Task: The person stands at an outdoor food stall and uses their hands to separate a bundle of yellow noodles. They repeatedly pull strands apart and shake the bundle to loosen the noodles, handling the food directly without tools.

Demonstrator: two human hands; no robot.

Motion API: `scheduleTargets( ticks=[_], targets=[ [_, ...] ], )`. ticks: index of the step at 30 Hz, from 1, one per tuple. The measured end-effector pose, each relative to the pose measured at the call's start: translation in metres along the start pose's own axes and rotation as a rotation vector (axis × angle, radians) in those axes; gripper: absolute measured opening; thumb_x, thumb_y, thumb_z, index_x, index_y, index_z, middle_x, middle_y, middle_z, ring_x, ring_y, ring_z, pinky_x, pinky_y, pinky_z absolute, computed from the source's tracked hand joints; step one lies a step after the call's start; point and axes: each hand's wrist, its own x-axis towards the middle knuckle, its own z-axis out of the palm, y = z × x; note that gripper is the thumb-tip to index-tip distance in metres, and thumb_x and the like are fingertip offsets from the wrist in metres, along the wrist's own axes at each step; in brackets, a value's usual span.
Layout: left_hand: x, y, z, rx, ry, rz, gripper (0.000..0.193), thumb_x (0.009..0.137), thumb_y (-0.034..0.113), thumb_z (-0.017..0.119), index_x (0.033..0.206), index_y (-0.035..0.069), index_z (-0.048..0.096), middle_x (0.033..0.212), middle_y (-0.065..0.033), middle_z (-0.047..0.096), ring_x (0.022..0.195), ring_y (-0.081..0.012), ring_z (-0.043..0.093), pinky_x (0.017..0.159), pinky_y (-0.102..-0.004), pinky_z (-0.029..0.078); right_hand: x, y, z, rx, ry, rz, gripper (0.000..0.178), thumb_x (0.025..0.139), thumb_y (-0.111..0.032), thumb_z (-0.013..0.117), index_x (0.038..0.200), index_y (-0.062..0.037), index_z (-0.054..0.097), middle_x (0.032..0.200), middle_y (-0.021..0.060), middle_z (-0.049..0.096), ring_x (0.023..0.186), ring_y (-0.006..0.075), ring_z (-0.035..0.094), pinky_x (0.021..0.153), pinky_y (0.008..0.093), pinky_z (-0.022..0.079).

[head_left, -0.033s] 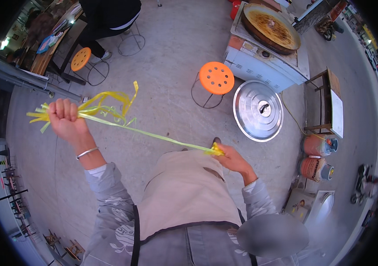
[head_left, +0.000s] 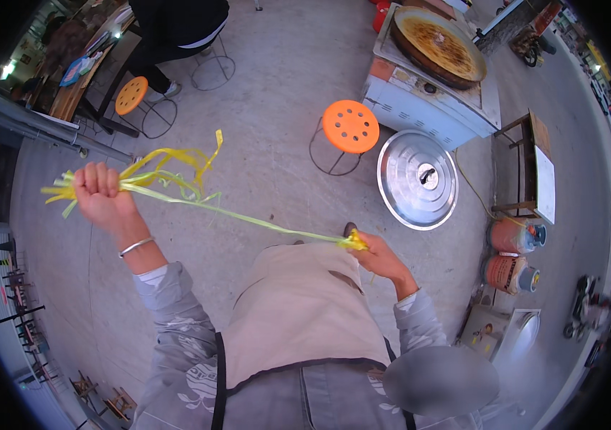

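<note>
My left hand, raised at the left, is closed in a fist round a bunch of yellow and light-green plastic ribbons. Their short ends stick out past the outer side of the fist. Loose yellow strands curl up on the inner side. One light-green strand runs fairly straight across to my right hand, in front of my apron. Its fingers pinch a small yellow gathered tuft at that end. How the tuft is fixed to the strand is too small to tell.
Ahead stands an orange stool, beside a large metal lid leaning against a stove with a wide round pan. Two gas cylinders stand at the right. A person sits by a table at the far left.
My left hand has shifted slightly left, and my right hand slightly to the right. The ribbon strand still runs between them.
</note>
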Motion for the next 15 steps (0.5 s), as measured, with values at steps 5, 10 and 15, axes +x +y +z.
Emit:
scheduleTargets(
  ticks=[5,10,15],
  targets=[
    [0.024,0.035,-0.032,0.147,0.124,0.176,0.031,0.099,0.018,0.042,0.070,0.014,0.034,0.059,0.0054,0.026,0.046,-0.0050,0.020,0.040,-0.0225,0.019,-0.013,0.033,-0.022,0.476,0.096,0.256,0.020,0.093,-0.018,0.056,0.108,-0.0047,0.057,0.078,0.0032,0.052,0.061,0.0131,0.048,0.056,0.0280,0.041],
    [-0.026,-0.036,-0.027,0.371,-0.029,-0.219,0.021,0.100,0.027,0.049,0.083,0.014,0.049,0.061,0.0078,0.032,0.047,-0.0024,0.027,0.041,-0.0203,0.022,-0.008,0.007,-0.011,1.107,-0.024,0.028,0.032,0.091,-0.022,0.060,0.118,-0.0078,0.051,0.074,0.0026,0.049,0.051,0.0085,0.043,0.044,0.0231,0.036],
    [-0.155,-0.106,0.030,0.514,-0.294,-0.782,0.013,0.091,0.021,0.066,0.099,0.012,0.061,0.064,0.0103,0.041,0.046,0.0002,0.033,0.041,-0.0192,0.025,0.014,0.001,0.007,1.216,-0.024,-0.085,0.036,0.089,-0.024,0.062,0.119,-0.0070,0.050,0.074,0.0053,0.053,0.051,0.0111,0.048,0.042,0.0244,0.039]
  ],
)
